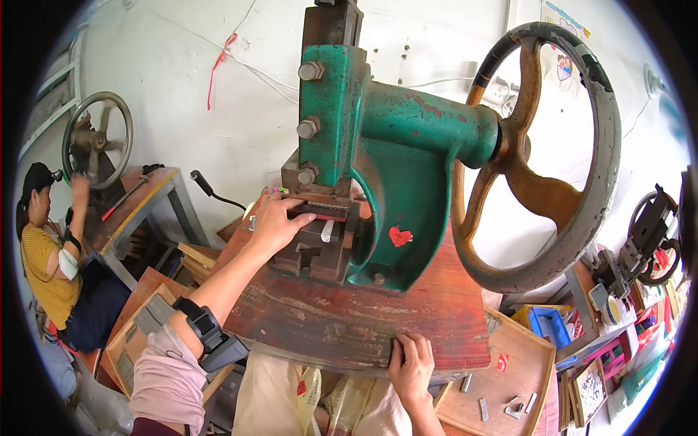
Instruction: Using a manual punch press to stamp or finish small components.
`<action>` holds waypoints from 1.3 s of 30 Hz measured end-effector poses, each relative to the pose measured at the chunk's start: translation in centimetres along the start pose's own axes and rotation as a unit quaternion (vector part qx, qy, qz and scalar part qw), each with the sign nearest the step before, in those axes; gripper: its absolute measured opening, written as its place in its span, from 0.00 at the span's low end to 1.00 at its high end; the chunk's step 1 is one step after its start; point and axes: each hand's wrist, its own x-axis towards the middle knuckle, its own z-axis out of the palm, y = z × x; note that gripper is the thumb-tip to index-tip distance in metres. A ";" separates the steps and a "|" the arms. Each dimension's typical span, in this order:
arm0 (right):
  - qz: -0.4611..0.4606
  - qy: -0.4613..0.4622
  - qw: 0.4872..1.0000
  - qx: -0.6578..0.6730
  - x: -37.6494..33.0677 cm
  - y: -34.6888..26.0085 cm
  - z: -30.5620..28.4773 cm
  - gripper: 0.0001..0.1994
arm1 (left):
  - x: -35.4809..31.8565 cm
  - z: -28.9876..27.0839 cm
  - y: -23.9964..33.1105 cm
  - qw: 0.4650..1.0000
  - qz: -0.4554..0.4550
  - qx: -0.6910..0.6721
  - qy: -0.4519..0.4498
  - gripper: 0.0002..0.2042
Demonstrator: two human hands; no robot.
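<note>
A green hand press [407, 182] with a large handwheel [607, 145] stands on a worn reddish wooden table [320, 320]. My left hand [275, 225] reaches into its dark metal die [316, 254], below the ram. Thumb and index finger are stretched out and apart at a dark slot with a red edge; whether they touch a small part there is hard to see. A short pale strip [327, 231] lies on the die just in front of the thumb. My right hand [413, 362] rests at the table's front edge, its fingers curled in, with nothing visible in them.
A wooden tray [509, 349] with several small metal pieces [483, 409] is at the lower right. Another wooden tray [123, 356] sits at the left. Farther left, a person [51, 254] works at another press [94, 145]. A blue bin [549, 327] stands at the right.
</note>
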 end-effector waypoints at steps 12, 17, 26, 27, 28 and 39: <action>-0.126 0.028 0.991 -0.024 5.1 -1.6 -7.7 0.11 | -0.1 0.0 0.0 0.997 -0.063 0.004 -0.042 0.22; -0.299 0.267 0.860 -0.315 16.2 -5.6 -16.7 0.21 | -0.5 0.6 -0.9 0.990 -0.117 -0.083 0.013 0.36; 0.139 0.053 0.972 -0.184 37.8 -9.7 -24.1 0.18 | -0.5 1.8 -1.1 0.881 -0.170 -0.442 -0.004 0.46; 0.112 0.063 0.980 -0.149 38.4 -7.9 -23.8 0.18 | -0.7 1.3 -2.0 0.882 -0.181 -0.436 0.005 0.46; 0.087 0.079 0.984 -0.130 37.5 -9.1 -22.7 0.18 | -0.7 1.5 -2.2 0.877 -0.186 -0.443 0.004 0.45; 0.080 0.341 0.933 0.087 13.0 0.6 -7.6 0.24 | -0.5 2.4 -3.3 0.871 -0.094 -0.480 -0.037 0.43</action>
